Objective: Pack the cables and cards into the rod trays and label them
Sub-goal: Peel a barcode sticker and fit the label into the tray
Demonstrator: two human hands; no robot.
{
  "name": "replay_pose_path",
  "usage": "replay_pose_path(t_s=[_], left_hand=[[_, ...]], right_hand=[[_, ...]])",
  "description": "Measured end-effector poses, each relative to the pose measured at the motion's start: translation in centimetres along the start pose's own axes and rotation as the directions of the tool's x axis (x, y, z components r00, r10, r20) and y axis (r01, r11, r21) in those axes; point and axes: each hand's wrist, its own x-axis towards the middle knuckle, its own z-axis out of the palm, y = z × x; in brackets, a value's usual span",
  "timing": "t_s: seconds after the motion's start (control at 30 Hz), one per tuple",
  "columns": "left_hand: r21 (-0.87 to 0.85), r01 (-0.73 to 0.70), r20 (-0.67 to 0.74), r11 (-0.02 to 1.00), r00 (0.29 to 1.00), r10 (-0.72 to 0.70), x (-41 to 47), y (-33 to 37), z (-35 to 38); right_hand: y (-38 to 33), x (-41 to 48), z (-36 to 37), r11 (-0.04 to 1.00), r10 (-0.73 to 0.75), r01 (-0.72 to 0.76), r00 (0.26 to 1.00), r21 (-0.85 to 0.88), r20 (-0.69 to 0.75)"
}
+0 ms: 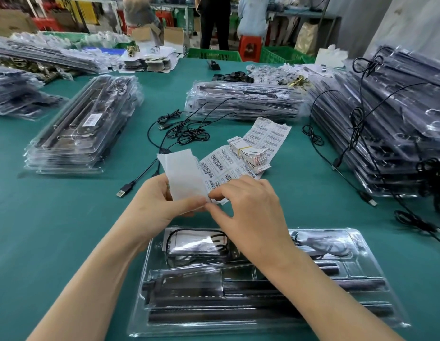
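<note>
A clear plastic rod tray [376, 291] lies closed on the green table right in front of me, with black rods, a coiled black cable and a white card inside. Above it my left hand [152, 205] holds a white label backing sheet [182, 173] by its lower edge. My right hand [248, 205] pinches a barcode label at the sheet's lower right corner. More barcode label sheets [268, 136] and a banded bundle of cards [251, 153] lie just beyond my hands. Loose black USB cables [187, 134] sprawl past them.
Stacks of packed trays stand at the left [78, 134], the centre back [243, 102] and the right [391, 124], the right one draped with cables. Green crates [214, 54], cardboard boxes and standing people are beyond the table's far edge.
</note>
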Motion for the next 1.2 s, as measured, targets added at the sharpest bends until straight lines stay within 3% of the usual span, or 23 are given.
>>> replay_pose_path(t_s=[0.33,1.03,1.1,1.2], left_hand=[[0.111,-0.02,-0.025,0.994,0.999,0.023,0.1,-0.3,0.0],[0.077,0.005,-0.049,0.997,0.999,-0.002,0.4,-0.8,0.1],[0.037,0.02,-0.06,0.999,0.998,-0.018,0.4,-0.8,0.1],[0.01,0.029,-0.077,1.0,0.997,-0.028,0.4,-0.8,-0.1]], right_hand=[[0.1,0.1,0.1,0.999,0.053,-0.053,0.999,-0.012,0.003],[0.3,0.2,-0.2,0.996,0.078,-0.081,0.995,0.036,0.062],[0.5,0.4,-0.3,0.99,0.099,-0.106,0.992,0.091,0.079],[1.6,0.9,-0.7,0.929,0.224,-0.257,0.963,0.267,0.147]])
